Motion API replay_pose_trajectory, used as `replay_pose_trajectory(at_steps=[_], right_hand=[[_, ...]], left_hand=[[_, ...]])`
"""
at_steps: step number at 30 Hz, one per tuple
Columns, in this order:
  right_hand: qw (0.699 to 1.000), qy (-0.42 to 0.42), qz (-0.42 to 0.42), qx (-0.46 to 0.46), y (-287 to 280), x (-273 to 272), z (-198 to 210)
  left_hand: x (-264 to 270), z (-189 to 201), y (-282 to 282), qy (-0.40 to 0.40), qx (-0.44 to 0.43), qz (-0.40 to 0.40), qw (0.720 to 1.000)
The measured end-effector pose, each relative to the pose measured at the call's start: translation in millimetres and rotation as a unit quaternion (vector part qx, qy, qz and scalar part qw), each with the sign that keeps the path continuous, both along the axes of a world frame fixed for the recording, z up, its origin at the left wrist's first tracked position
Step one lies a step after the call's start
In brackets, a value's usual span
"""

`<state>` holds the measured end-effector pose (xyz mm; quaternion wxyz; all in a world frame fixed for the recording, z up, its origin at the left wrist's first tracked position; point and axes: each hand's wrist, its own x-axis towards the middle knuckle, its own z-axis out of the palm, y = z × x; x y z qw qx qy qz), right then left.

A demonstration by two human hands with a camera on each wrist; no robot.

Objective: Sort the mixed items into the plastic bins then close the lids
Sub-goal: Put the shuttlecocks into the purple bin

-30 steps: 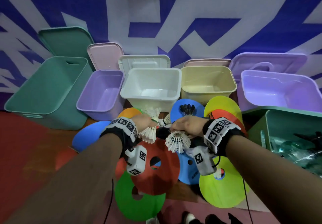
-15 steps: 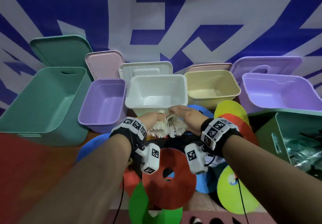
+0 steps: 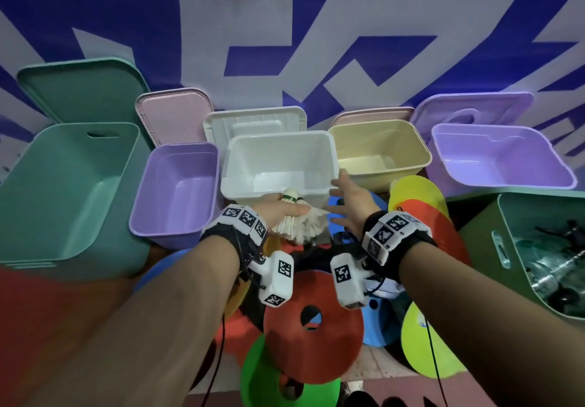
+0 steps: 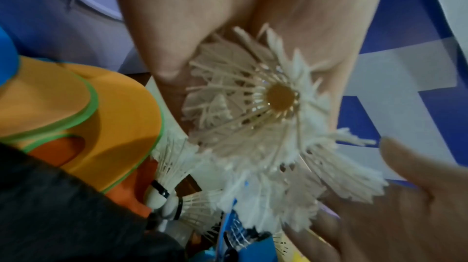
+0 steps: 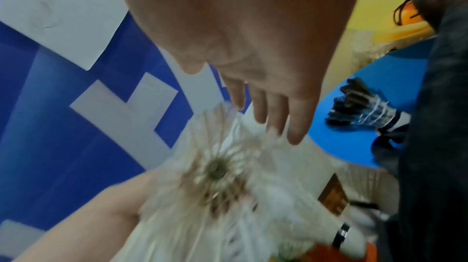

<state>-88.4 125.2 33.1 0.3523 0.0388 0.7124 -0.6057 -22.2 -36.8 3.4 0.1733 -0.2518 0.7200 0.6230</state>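
My left hand [image 3: 283,208] grips a bunch of white feather shuttlecocks [image 3: 299,224] just in front of the near rim of the white bin [image 3: 278,140]; one cork tip pokes up over the rim. In the left wrist view the fingers [image 4: 164,46] curl round the shuttlecocks [image 4: 253,116]. My right hand [image 3: 343,199] is beside the bunch, fingers spread, holding nothing. The right wrist view shows that hand [image 5: 253,66] flat above the shuttlecocks [image 5: 217,176]. More white shuttlecocks [image 4: 177,196] lie on the floor below.
Open bins stand in a row: large teal [image 3: 63,191], small purple [image 3: 177,188], cream [image 3: 380,153], large purple [image 3: 500,159], their lids leaning on the wall behind. A green bin [image 3: 474,242] with items stands at right. Coloured flat discs [image 3: 313,327] cover the floor; a black shuttlecock [image 5: 362,106] lies on one.
Both hands rose from the discs toward the white bin. The shuttlecocks that each hand held were brought together into my left hand, and my right hand opened.
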Motion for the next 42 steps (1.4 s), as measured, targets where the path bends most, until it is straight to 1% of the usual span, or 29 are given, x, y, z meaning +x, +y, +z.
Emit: replay_pose_trajectory(at_steps=[1,3,5,8,11,14,17,18,23,26,27,28,30,32,38,42], right_hand=[[0.999,0.031,-0.020,0.036,4.8,-8.3,-1.5],[0.989,0.087,-0.014,0.121,16.7,-24.4,-7.6],[0.972,0.129,0.038,0.193,25.5,-39.1,-19.7],[0.950,0.121,0.143,0.252,29.2,-50.2,-29.3],[0.926,0.129,0.218,0.282,26.3,-54.6,-34.7],[0.910,0.124,0.259,0.299,23.6,-58.6,-41.8],[0.903,0.108,0.271,0.315,24.7,-61.3,-48.5],[0.905,0.106,0.259,0.320,25.6,-62.1,-50.8],[0.903,0.149,0.229,0.331,35.3,-67.9,-51.4],[0.898,0.194,0.231,0.321,35.5,-67.5,-44.2],[0.889,0.205,0.246,0.328,36.2,-66.7,-40.7],[0.889,0.203,0.247,0.328,36.9,-65.9,-38.6],[0.911,0.183,0.216,0.302,39.5,-61.6,-33.5],[0.927,0.180,0.187,0.270,42.4,-59.3,-33.4],[0.954,0.151,0.134,0.219,46.3,-59.2,-39.1],[0.960,0.159,0.102,0.208,47.6,-53.5,-41.6]], left_hand=[[-1.4,0.2,-3.0,-0.002,-0.018,0.009,1.000],[-3.5,-3.2,-10.5,-0.010,-0.050,0.030,0.998],[-4.3,-6.2,-14.1,-0.018,-0.075,0.039,0.996],[-5.8,-13.8,-15.7,-0.028,-0.109,0.065,0.992],[-5.7,-17.0,-14.4,-0.034,-0.122,0.097,0.987],[-3.3,-20.3,-12.8,-0.046,-0.120,0.115,0.985],[0.7,-22.8,-9.6,-0.053,-0.113,0.130,0.984],[1.6,-23.3,-8.5,-0.051,-0.113,0.130,0.984],[-0.3,-27.1,0.4,-0.063,-0.138,0.116,0.981],[-6.6,-18.3,10.8,-0.064,-0.162,0.087,0.981],[-9.0,-16.1,14.3,-0.071,-0.177,0.076,0.979],[-11.7,-15.1,17.8,-0.071,-0.192,0.059,0.977],[-18.1,-16.6,24.0,-0.071,-0.204,0.018,0.976],[-23.4,-18.2,29.5,-0.072,-0.205,-0.007,0.976],[-31.8,-25.5,37.8,-0.105,-0.239,-0.087,0.961],[-38.9,-30.8,37.7,-0.141,-0.245,-0.132,0.950]])
